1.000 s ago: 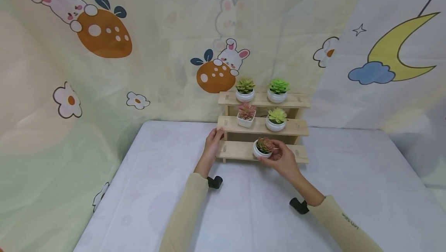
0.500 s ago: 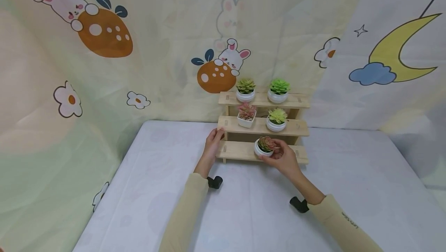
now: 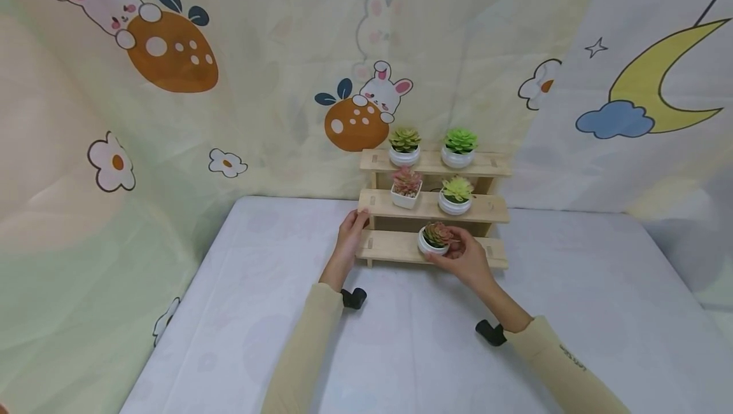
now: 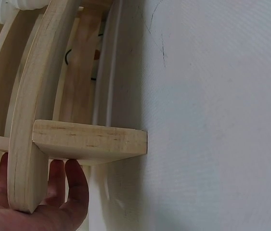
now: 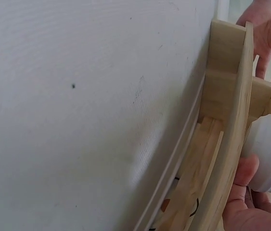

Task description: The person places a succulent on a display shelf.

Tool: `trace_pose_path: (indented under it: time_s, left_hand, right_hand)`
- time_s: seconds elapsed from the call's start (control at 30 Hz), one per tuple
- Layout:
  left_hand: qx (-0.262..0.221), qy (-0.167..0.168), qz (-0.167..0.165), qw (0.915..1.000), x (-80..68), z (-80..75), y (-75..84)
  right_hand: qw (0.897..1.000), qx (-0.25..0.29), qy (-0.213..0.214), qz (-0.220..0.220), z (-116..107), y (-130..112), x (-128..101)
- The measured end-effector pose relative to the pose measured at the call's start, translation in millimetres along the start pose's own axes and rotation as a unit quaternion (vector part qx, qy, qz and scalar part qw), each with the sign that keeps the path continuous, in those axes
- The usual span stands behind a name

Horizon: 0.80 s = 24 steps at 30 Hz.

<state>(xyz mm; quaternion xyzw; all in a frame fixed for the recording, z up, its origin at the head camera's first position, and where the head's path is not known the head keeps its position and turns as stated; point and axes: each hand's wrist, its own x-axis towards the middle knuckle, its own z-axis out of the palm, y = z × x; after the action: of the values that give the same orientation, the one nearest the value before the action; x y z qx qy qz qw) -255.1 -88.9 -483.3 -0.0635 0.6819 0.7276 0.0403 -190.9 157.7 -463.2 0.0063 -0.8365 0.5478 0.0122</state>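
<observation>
A three-tier wooden plant shelf (image 3: 395,243) stands on the white-covered table. My right hand (image 3: 466,261) pinches a round white pot with a reddish-green succulent (image 3: 433,238) at the bottom tier. In the right wrist view, thumb and fingers hold the side of that white pot (image 5: 268,153), close to the board's edge. At the shelf's left end, my left hand (image 3: 349,238) grips the wood. The left wrist view has those fingers (image 4: 77,190) curled round the end of a board (image 4: 27,163), beside an upright piece.
The middle tier bears a pink succulent in a square pot (image 3: 406,189) and a yellow-green succulent (image 3: 456,195). On the top tier are a dull green succulent (image 3: 404,147) and a bright green one (image 3: 459,148). A printed cloth backdrop (image 3: 275,96) hangs right behind the shelf.
</observation>
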Motion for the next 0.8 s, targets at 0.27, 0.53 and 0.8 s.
trace_pose_path:
  time_s: [0.27, 0.53, 0.8]
  left_hand:
    - [-0.001, 0.0, -0.003, 1.0, -0.1, 0.4, 0.4]
    - [-0.007, 0.003, -0.002, 1.0, 0.4, 1.0, 2.4]
    - [-0.002, 0.006, -0.006, 1.0, -0.9, 1.0, 2.1]
  right_hand:
    - [1.0, -0.007, 0.005, -0.012, 0.7, -0.1, 1.4]
    - [1.0, 0.0, 0.006, -0.017, 1.0, -2.8, 2.7]
    - [1.0, -0.008, 0.001, -0.026, 3.5, -1.3, 1.8]
